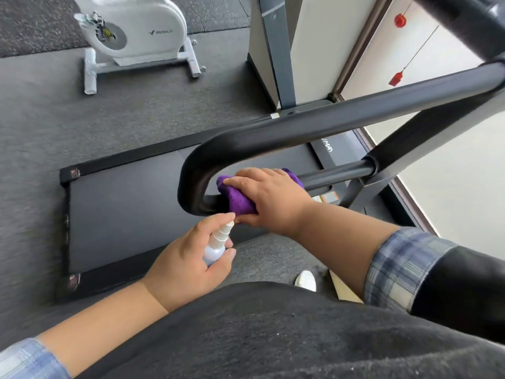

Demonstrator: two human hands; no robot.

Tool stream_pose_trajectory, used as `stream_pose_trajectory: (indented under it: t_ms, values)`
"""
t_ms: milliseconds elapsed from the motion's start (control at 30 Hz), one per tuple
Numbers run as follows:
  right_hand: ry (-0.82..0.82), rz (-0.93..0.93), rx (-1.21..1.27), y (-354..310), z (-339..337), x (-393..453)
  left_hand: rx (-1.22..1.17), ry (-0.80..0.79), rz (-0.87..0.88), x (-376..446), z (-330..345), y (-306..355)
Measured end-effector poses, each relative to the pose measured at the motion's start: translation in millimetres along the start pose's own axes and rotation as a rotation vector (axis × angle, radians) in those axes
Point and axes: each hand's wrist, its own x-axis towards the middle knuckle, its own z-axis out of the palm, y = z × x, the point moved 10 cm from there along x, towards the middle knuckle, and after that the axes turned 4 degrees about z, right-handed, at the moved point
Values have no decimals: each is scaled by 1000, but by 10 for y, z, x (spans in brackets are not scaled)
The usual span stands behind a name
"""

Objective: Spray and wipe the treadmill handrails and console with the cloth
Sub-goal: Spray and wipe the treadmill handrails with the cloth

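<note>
now wiping step: right hand grips purple microfibre cloth on curved black padded handrail; left hand fingers wrapped round small white spray bottle. next likely: slide cloth along rail.

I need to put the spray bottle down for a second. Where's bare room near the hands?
Bare: treadmill belt left of handrail bend, and carpet between belt and white exercise bike. Crowded: lower rail, where right hand holds purple cloth, spray bottle in left hand just below.
</note>
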Motion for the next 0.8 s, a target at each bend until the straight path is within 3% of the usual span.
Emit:
stream_pose_trajectory:
  t_ms: [333, 533, 800]
  values:
    - [-61, 212, -35, 1328, -205, -521, -11, -23, 57, 75, 129, 113]
    - [-86, 446, -75, 2227, -305, -937, 49, -50, 27, 144, 269, 101]
    - [115, 476, -6, 1766, -185, -863, 62, -92, -16, 200, 455, 201]
